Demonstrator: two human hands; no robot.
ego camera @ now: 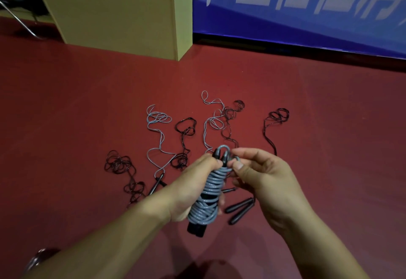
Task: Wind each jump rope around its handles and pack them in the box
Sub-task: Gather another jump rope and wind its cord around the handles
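Above the red floor (66, 103), near centre, the left hand (193, 186) gripped a grey rope (208, 193) wound round its black handles (220, 156). Beside it, the right hand (263, 175) pinched the rope's end loop. Loose ropes (158, 129) lay farther off.

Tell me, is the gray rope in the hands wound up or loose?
Wound up: the gray rope coils tightly around its black handles, held by the left hand.
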